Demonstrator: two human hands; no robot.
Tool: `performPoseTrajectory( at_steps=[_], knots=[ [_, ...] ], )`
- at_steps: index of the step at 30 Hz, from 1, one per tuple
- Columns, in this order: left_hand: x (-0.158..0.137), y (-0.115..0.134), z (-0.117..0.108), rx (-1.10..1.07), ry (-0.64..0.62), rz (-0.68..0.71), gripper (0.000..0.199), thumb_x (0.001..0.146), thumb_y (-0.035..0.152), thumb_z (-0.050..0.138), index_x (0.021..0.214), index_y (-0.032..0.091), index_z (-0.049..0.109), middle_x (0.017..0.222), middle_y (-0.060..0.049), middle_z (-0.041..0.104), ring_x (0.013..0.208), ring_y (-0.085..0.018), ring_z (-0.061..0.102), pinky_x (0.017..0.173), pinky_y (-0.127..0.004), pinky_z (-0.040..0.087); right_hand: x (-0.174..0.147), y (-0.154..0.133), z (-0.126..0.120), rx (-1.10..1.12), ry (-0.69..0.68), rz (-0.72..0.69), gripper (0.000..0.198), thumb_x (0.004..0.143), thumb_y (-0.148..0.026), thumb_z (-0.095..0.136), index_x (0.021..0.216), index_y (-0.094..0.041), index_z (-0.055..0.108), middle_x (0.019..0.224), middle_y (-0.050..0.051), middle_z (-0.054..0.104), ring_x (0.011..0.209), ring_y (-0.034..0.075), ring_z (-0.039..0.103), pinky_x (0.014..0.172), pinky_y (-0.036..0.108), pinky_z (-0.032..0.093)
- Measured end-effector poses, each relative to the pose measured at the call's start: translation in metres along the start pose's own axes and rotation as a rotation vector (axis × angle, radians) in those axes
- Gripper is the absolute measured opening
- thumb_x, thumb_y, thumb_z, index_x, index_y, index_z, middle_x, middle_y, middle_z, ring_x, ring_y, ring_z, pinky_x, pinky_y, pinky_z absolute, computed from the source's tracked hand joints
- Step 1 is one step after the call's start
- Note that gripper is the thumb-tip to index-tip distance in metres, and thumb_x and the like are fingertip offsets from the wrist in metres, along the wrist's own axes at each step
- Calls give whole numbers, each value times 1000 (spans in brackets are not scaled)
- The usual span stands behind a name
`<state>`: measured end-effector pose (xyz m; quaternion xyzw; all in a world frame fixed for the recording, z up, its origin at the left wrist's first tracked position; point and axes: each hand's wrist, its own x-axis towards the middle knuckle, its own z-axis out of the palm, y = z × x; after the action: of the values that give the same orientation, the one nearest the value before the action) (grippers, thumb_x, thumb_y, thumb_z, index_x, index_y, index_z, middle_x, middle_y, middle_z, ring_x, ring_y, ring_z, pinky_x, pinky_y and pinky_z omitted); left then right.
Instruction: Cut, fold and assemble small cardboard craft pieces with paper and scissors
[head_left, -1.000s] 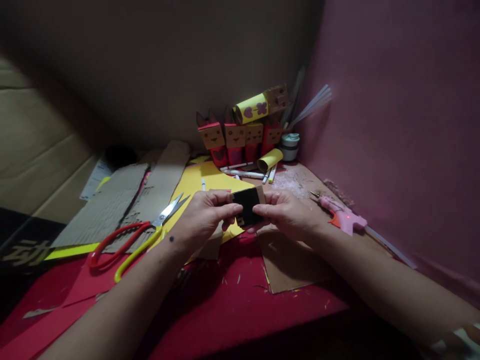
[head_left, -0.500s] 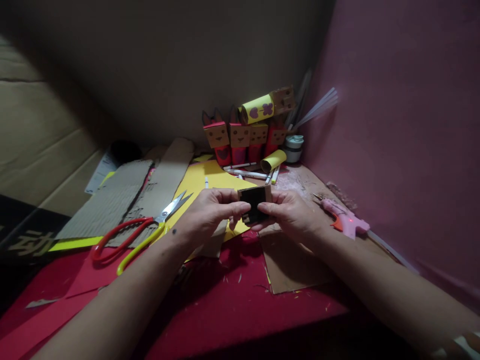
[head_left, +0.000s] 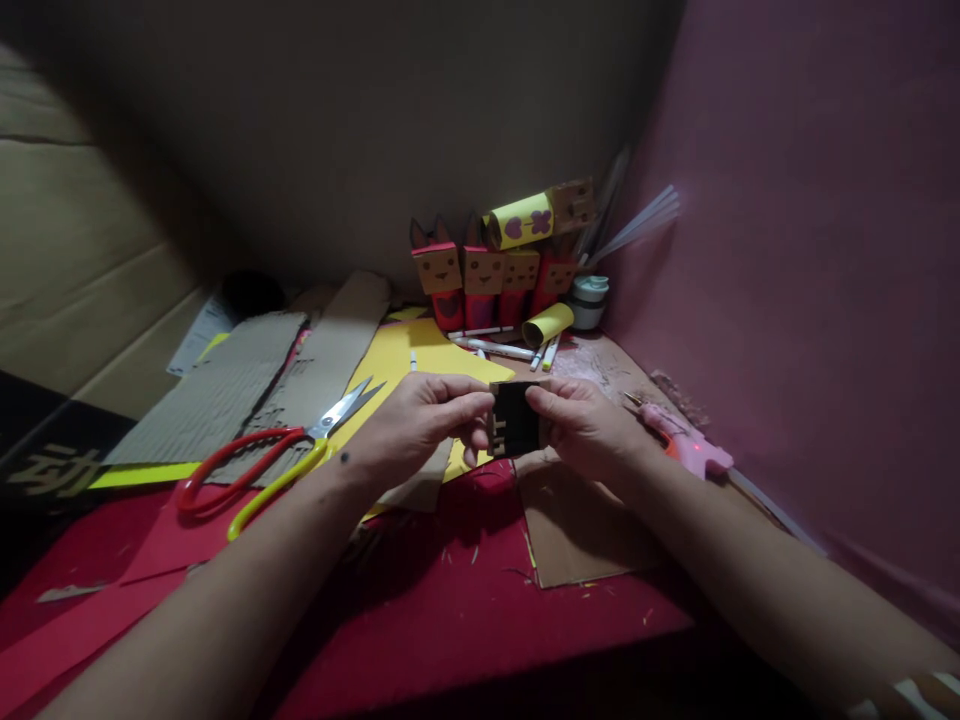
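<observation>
Black-faced cardboard piece (head_left: pixel 516 425) is held between the left hand (head_left: pixel 424 420) and right hand (head_left: pixel 589 420)

Left hand (head_left: pixel 416 420): thumb slid off the black face, now at the left edge;
Right hand (head_left: pixel 589 422): thumb shifted up, near the top edge;
Black-faced cardboard piece (head_left: pixel 516 422): top edge levelled from its earlier tilt; more brown patches exposed along left side
</observation>
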<state>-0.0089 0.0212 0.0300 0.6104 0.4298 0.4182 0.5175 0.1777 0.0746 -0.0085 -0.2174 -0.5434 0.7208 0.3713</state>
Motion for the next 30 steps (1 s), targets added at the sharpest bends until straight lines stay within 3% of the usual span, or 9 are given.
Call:
performPoseTrajectory(
  at_steps=[4, 18, 26, 30],
  knots=[
    [2, -7, -9, -68, -83, 29, 21, 85, 26, 60, 72, 13, 69, 58, -1, 65, 52, -9, 58, 56, -22, 50, 3, 1, 0, 94, -48, 42, 34, 71, -42, 79, 89, -14, 71, 76, 7, 72, 74, 21, 68, 78, 39, 52],
    [-5, 13, 6, 184, 122, -51, 22, 78, 10, 57, 58, 12, 66, 49, 1, 66, 43, -7, 59, 49, -17, 47, -2, 2, 2, -45, 45, 46, 26, 74, -33, 76, 92, -15, 74, 80, 7, 73, 68, 16, 66, 77, 35, 52],
    [-2, 2, 4, 24, 6, -56, 17, 80, 24, 63, 69, 12, 69, 60, -4, 71, 51, -13, 66, 56, -23, 53, -7, -6, 12, -120, 155, -16, 16, 73, -28, 76, 83, -16, 75, 74, 4, 72, 68, 15, 65, 72, 31, 52],
    [0, -3, 8, 7, 84, -119, 14, 77, 21, 67, 67, 11, 69, 50, -2, 67, 40, -11, 60, 44, -21, 48, -9, -6, 18, -117, 177, 43, 19, 73, -30, 75, 83, -14, 73, 75, 5, 72, 65, 16, 66, 66, 32, 54]
  ],
)
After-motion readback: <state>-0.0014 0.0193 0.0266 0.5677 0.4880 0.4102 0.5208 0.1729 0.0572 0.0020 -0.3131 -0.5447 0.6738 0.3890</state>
